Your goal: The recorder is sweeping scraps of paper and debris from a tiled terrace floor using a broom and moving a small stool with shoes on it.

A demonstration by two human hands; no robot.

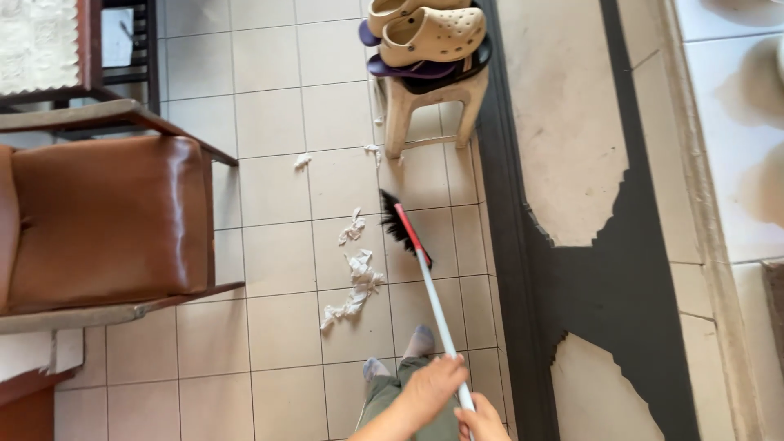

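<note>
Down at six o'clock of the head view, both hands grip a broom: the left hand (430, 384) is wrapped shut around the white handle (437, 306), and the right hand (482, 420), lower and partly cut off by the frame edge, is closed on the handle's near end. The handle runs up toward eleven o'clock to the black bristle head (402, 224) with its red collar, which rests on the floor tiles (278, 257) near the middle of the frame.

Judging from how things lie, the sweeping is only partly done. A loose run of torn white paper scraps (356, 282) sits just beside the bristles at their nine o'clock side, roughly drawn together in a line but not yet gathered into one heap. Two smaller scraps (302, 161) lie apart toward twelve o'clock, one near the chair and one by a stool leg, untouched by the broom. No dustpan shows.

Pale square tiles with dark grout cover the floor. At nine o'clock stands a brown leather-seated chair (106, 220) on a wooden frame. At twelve o'clock a beige plastic stool (404, 106) carries stacked clogs and sandals (433, 37). Along three o'clock runs a dark door threshold (506, 245), beyond which the paving is worn, pale and patchy. The person's socked feet (420, 341) show just above the hands.
</note>
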